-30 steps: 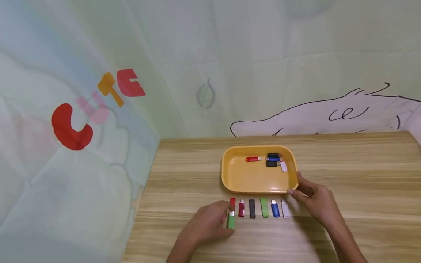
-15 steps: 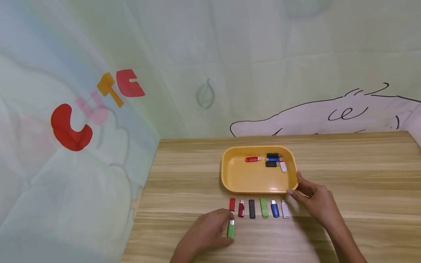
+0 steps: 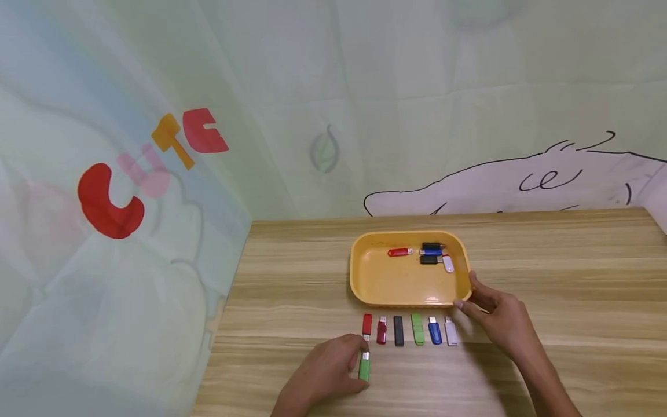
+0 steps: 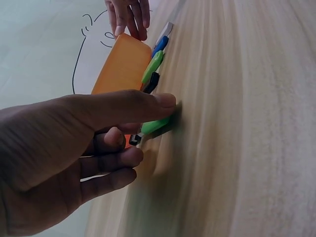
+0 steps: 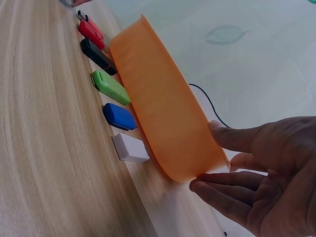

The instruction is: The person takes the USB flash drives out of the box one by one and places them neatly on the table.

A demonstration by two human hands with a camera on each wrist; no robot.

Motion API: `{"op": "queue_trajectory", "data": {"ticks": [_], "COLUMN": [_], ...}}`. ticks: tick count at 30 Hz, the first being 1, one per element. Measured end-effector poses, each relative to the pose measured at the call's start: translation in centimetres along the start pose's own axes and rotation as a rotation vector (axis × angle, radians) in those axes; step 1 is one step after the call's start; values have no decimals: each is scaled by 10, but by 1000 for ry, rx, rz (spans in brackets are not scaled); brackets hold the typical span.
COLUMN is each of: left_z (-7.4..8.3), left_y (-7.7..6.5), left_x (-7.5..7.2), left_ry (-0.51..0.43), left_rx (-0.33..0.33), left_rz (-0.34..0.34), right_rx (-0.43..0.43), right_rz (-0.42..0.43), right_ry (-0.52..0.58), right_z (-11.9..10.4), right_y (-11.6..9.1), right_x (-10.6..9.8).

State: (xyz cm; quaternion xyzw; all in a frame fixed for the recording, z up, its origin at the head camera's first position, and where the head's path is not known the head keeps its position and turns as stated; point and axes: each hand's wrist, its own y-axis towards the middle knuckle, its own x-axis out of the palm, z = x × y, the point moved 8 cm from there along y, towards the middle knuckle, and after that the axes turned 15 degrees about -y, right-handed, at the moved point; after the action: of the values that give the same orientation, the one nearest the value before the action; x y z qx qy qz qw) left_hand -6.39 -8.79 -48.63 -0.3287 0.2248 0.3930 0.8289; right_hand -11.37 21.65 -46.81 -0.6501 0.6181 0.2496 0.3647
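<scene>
My left hand (image 3: 324,368) pinches a green USB flash drive (image 3: 364,370) end to end, thumb at the near end and forefinger at the metal plug. In the left wrist view the thumb partly covers this green drive (image 4: 154,125), close over the table. Just beyond its plug lies a red USB flash drive (image 3: 367,324), first in a row. My right hand (image 3: 504,317) holds the near right corner of a yellow tray (image 3: 391,286). In the right wrist view its thumb is at the rim and its fingertips are low on the outer wall.
The row continues rightward along the tray's front: dark red (image 3: 382,332), black (image 3: 398,332), light green (image 3: 418,330), blue (image 3: 435,333) and white (image 3: 451,334) drives. Inside the tray lie a red drive (image 3: 399,252) and several more at the right. A printed curtain (image 3: 292,145) backs the wooden table.
My left hand has drawn the green drive toward the near edge. It overlapped the red drive before; now a small gap parts them. The right hand and tray stay put.
</scene>
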Motion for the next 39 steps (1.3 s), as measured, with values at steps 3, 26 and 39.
{"op": "queue_trajectory", "data": {"ticks": [3, 26, 39], "left_z": [-2, -2, 3], "left_y": [1, -3, -2], "left_x": [1, 1, -6], "left_ry": [-21, 2, 21], "left_rx": [-29, 24, 47], "left_rz": [-10, 18, 31], "right_rx": [-1, 5, 5], "right_rz": [0, -7, -2], "right_ry": [-4, 1, 0], "right_z": [0, 2, 2], "right_y": [0, 0, 0], "right_x": [0, 0, 0]}}
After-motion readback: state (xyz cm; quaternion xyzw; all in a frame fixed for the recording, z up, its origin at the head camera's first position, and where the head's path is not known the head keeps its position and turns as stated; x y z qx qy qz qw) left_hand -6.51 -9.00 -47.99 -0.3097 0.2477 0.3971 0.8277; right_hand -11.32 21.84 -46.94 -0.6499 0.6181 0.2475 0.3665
